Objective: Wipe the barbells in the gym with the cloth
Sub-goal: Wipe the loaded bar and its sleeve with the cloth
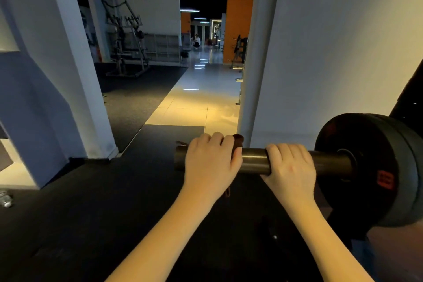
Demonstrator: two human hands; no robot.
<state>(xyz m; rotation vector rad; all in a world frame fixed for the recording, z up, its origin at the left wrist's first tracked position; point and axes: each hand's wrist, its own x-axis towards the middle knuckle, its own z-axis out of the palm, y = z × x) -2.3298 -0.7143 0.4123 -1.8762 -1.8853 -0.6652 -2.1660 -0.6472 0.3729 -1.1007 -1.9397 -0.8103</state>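
A dark steel barbell sleeve (254, 160) runs left to right in front of me, ending in black weight plates (375, 167) on the right. My left hand (211, 160) is curled over the sleeve near its free end, holding a dark brown cloth (238, 142) wrapped around the metal; only scraps of the cloth show past the fingers and below the wrist. My right hand (289, 162) grips the bare sleeve a little further right, between the cloth and the plates.
Black rubber matting (91, 224) covers the floor below. A white pillar (320, 52) stands right behind the bar and a blue-white wall (45, 87) at left. A tiled corridor (196, 98) leads to gym machines (124, 36). A distant person (196, 41) crouches.
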